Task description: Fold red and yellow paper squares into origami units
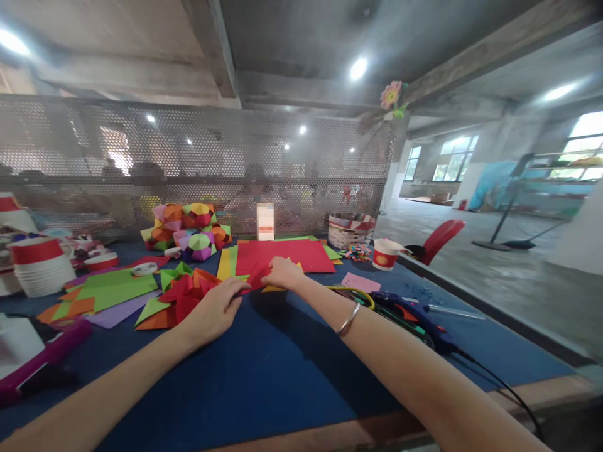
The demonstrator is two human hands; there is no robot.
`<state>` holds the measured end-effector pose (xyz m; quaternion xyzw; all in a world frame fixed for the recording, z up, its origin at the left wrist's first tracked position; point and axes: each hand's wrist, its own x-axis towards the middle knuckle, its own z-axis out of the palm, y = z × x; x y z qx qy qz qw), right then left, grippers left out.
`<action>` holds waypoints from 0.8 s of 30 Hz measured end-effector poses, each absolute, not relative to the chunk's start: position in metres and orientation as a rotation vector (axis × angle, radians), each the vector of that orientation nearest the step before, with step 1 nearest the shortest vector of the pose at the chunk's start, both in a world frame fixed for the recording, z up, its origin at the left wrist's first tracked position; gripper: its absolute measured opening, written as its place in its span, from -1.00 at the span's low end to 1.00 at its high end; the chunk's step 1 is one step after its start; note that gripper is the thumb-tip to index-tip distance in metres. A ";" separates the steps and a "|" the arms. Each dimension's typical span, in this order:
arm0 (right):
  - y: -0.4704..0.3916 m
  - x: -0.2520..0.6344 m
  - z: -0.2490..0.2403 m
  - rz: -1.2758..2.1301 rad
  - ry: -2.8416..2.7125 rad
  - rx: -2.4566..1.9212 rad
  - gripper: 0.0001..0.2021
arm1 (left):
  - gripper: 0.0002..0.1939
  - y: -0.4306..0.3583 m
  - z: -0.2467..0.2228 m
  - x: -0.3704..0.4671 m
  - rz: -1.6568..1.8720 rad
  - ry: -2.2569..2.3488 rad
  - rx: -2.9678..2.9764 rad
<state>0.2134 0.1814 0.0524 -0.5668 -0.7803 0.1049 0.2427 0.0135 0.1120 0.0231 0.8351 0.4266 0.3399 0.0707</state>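
Observation:
My left hand (217, 312) is stretched forward over the blue tabletop, thumb apart from the fingers. Its fingertips reach the near edge of a small red paper piece (257, 277). From the other side, my right hand (285, 274) has its fingers bent down onto that same piece; a bracelet circles this wrist. Beyond both hands lies a stack of coloured paper sheets with a large red sheet (287, 253) on top. Beside my left hand sits a pile of folded paper pieces (188, 292) in red, green and orange. The right fingertips are partly hidden.
Folded paper balls (188, 229) are heaped at the back left, near stacked paper cups (42, 267). A woven basket (351, 230), a paper cup (386, 254) and a blue corded glue gun (414, 314) are on the right. A perforated metal screen (282, 150) stands behind.

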 end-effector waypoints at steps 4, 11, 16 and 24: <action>0.168 0.223 0.061 0.378 -2.071 -1.483 -0.69 | -0.66 0.111 0.024 0.012 1.081 1.304 2.393; 0.113 0.243 0.060 0.520 -2.077 -1.161 -0.66 | -0.66 0.107 0.033 0.010 1.168 1.325 2.066; 0.097 0.239 0.051 0.621 -2.045 -1.123 -0.65 | -0.57 0.097 0.047 0.016 1.198 1.271 1.932; 0.095 0.233 0.049 0.652 -1.887 -1.133 -0.45 | -0.37 0.085 0.052 0.026 1.182 1.207 1.895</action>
